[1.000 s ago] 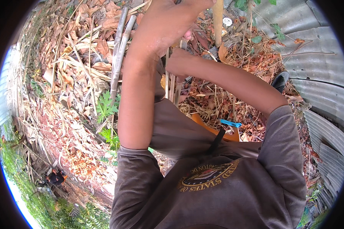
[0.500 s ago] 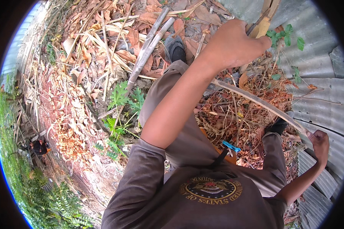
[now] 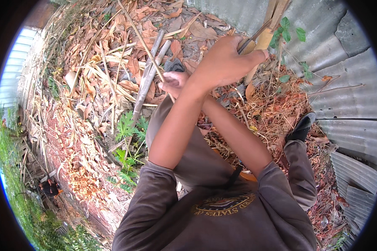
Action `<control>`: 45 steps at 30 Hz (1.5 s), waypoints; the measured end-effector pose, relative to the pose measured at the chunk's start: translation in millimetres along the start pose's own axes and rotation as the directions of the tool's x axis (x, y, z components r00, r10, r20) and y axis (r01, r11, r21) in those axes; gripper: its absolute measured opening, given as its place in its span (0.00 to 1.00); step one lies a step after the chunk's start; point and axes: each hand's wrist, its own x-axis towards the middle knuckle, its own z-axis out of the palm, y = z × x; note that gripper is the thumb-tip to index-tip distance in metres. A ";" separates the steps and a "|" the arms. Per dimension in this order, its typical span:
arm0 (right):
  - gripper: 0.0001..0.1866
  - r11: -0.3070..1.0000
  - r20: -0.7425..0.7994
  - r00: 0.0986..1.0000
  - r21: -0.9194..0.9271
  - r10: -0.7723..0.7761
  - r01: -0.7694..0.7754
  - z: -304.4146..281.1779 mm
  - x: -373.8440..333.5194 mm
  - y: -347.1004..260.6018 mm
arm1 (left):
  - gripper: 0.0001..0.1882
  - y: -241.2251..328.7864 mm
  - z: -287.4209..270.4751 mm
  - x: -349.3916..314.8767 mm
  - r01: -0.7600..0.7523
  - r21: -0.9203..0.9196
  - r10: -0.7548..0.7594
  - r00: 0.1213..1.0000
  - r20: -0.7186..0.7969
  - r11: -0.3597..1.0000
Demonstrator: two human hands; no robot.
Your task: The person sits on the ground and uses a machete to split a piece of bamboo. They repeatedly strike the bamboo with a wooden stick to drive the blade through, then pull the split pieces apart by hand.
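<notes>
My left hand (image 3: 230, 62) reaches to the upper right, its thumb stretched out. It is closed around a thin dark strip (image 3: 255, 37) beside a pale wooden post (image 3: 264, 39); its fingers are mostly hidden. Under the left forearm crosses my right arm. My right hand (image 3: 174, 82), partly covered by the left wrist, is closed on a long thin wooden stick (image 3: 143, 42). That stick slants up to the far left, above two grey poles (image 3: 146, 79) lying on the leaves.
Grey corrugated metal sheets (image 3: 352, 100) stand along the right side. A green vine (image 3: 285, 33) grows by the post. Leafy plants (image 3: 127, 125) rise near my left leg. Dry leaves (image 3: 77, 154) cover the ground; a dark bird-like shape (image 3: 50, 187) is at far left.
My right hand has swung from the far right across to the left, beneath my left forearm, bringing the stick along. My left hand remains near the post. The view has shifted slightly.
</notes>
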 end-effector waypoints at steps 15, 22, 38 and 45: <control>0.10 0.828 -0.181 0.812 0.217 0.554 -0.517 -62.8 -221.1 63.6 | 0.20 -19.9 11.5 0.8 -0.114 0.081 0.125 0.981 -0.150 0.990; 0.23 0.922 -0.503 0.794 0.345 0.341 -0.178 -100.1 -236.4 -46.7 | 0.22 11.2 48.8 -7.5 0.299 -0.647 -0.182 0.953 0.244 0.702; 0.14 0.960 -0.637 0.742 -0.012 0.208 -0.279 -185.0 -238.9 -140.9 | 0.35 13.2 146.7 -23.3 0.024 -0.182 0.040 0.940 0.339 0.983; 0.13 0.902 -0.654 0.622 0.287 0.430 -0.322 -219.0 -222.7 -148.2 | 0.37 9.9 149.3 -31.5 -0.136 -0.026 0.138 0.955 0.261 0.990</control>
